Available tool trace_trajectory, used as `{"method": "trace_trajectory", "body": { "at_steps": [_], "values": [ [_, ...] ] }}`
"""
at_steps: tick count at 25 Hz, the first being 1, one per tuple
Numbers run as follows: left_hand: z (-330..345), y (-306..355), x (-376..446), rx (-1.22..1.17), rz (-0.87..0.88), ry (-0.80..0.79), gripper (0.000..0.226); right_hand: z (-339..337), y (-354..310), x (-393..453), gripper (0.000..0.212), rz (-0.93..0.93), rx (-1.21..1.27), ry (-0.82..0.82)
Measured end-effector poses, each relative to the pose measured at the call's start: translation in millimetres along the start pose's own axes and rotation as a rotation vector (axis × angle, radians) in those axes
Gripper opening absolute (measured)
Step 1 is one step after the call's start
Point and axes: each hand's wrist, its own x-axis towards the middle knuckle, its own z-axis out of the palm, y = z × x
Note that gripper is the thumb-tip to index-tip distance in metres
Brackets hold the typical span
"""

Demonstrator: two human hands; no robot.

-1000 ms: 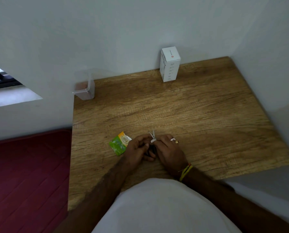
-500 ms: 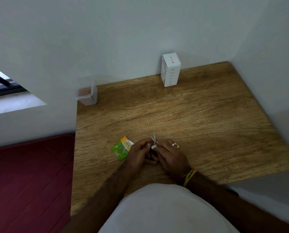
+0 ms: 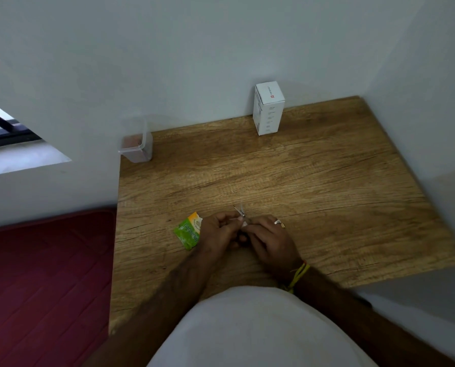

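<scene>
Here, above the bench (image 3: 326, 194), the left hand (image 3: 218, 234) and right hand (image 3: 271, 242) meet, fingers curled, both gripping small scissors (image 3: 240, 211), blades parted, near a green sachet (image 3: 188, 231).

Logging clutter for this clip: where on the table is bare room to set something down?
Bare wood: the middle, between white box and clear container at the back and left hand and right hand in front, plus the right side. Crowded: front centre, where both hands grip a small metal tool beside the green sachet.
</scene>
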Motion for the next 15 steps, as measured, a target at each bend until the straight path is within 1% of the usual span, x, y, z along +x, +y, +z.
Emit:
{"method": "trace_trajectory", "body": {
  "at_steps": [2, 6, 10, 13, 15],
  "values": [
    [-0.2, -1.8, 2.0, 0.02, 0.021, 0.022, 0.015, -0.2, 2.0, -1.4, 0.017, 0.032, 0.031, 0.012],
    [-0.8, -2.2, 5.7, 0.089, 0.013, 0.018, 0.013, 2.3, 3.1, -1.0, 0.018, 0.017, 0.004, -0.04],
    [-1.3, -4.6, 10.3, 0.141, 0.069, 0.028, 0.012, 6.0, 6.2, -3.1, 0.017, -0.006, -0.03, -0.072],
    [-1.2, -6.3, 10.9, 0.115, 0.072, 0.047, 0.009, 6.9, 7.0, -8.6, 0.016, -0.04, -0.079, -0.098],
    [-1.6, -6.9, 12.1, 0.081, 0.066, 0.04, 0.007, 9.2, 5.9, -6.9, 0.015, -0.04, -0.097, -0.08]
  ]
}}
